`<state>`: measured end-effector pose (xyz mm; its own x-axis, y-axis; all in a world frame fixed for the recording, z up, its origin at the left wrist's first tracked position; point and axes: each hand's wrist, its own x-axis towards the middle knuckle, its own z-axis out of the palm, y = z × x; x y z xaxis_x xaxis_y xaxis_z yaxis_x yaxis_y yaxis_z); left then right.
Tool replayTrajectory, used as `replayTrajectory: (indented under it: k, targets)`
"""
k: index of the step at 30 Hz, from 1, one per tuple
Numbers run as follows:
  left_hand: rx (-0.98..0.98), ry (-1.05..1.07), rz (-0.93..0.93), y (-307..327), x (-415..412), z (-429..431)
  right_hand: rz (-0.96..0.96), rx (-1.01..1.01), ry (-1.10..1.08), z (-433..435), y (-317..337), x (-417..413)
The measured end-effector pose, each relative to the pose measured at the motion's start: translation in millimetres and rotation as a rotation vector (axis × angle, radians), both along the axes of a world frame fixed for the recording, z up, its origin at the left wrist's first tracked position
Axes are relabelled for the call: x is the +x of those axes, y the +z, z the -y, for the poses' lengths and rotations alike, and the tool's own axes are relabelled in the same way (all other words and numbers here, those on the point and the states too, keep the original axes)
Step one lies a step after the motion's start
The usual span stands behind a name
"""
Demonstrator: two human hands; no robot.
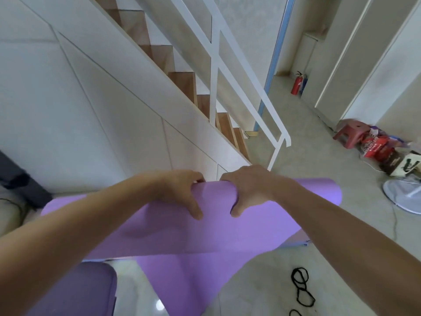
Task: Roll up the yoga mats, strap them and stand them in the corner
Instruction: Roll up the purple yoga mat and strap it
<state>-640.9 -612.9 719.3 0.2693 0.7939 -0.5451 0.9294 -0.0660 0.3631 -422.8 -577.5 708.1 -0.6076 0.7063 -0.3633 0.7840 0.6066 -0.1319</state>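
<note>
A light purple yoga mat (173, 238) is lifted off the floor, its top edge curled over and its lower part hanging down to the tiles. My left hand (182, 192) and my right hand (248, 188) grip that curled top edge side by side, fingers over the far side and thumbs on the near face. A darker purple mat (75, 290) lies at the bottom left. Black elastic straps (301, 286) lie in loops on the floor at the lower right.
A staircase with wooden steps (182, 80) and a white handrail (250, 87) rises ahead. At the right stand a red stool (348, 132), bags and boxes (382, 149) and a white fan base (403, 195). A red fire extinguisher (297, 84) stands by the far wall.
</note>
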Motion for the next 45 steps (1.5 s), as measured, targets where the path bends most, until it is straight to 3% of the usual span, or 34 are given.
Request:
replayTrajectory:
  k: [2, 5, 14, 17, 21, 23, 25, 30, 34, 36, 39, 41, 43, 45]
  targets:
    - [0.267, -0.181, -0.274, -5.9, 10.9, 9.0, -0.051, -0.181, -0.079, -6.7, 6.2, 2.3]
    - [0.486, -0.205, -0.326, -11.7, 14.4, 15.7, -0.065, -0.230, -0.103, -7.4, 9.5, -0.1]
    - [0.097, 0.190, 0.049, 0.0, -11.8, -3.3, 0.053, 0.330, 0.073, 4.3, -12.8, -12.3]
    - [0.061, 0.152, 0.055, 9.2, -10.3, 0.8, -0.008, 0.282, 0.059, -2.3, 0.2, -16.9]
    - [0.463, -0.115, -0.294, 6.4, 2.1, 6.9, 0.005, 0.082, 0.013, -13.0, 25.4, -25.3]
    - [0.583, -0.105, -0.313, 4.2, 1.7, 4.6, -0.004, 0.056, 0.008, -17.1, 30.6, -29.4]
    - [0.551, -0.033, -0.269, 10.0, -8.3, -1.6, -0.042, 0.108, 0.018, -16.0, 31.2, -33.5]
    - [0.158, 0.222, 0.031, 24.7, -43.7, -16.0, 0.027, 0.445, 0.155, -0.9, 13.0, -49.3]
    - [0.012, 0.214, 0.142, 24.5, -49.5, -12.1, -0.032, 0.399, 0.125, -7.2, 15.5, -56.9]
    - [0.108, 0.113, 0.021, 26.1, -41.5, -4.3, 0.004, 0.301, 0.116, -10.1, 24.2, -58.2]
    - [0.464, -0.118, -0.327, 21.7, -28.1, 9.2, -0.017, 0.126, 0.066, -11.9, 38.1, -58.9]
    - [0.596, -0.145, -0.377, 19.7, -24.1, 12.3, -0.051, 0.055, 0.042, -13.4, 41.5, -58.9]
    - [0.555, -0.074, -0.352, 25.4, -28.1, 6.7, -0.091, 0.039, 0.026, -12.5, 38.6, -57.9]
    - [0.406, 0.051, -0.232, 32.6, -41.3, -1.4, -0.052, 0.151, 0.059, -8.7, 30.3, -55.9]
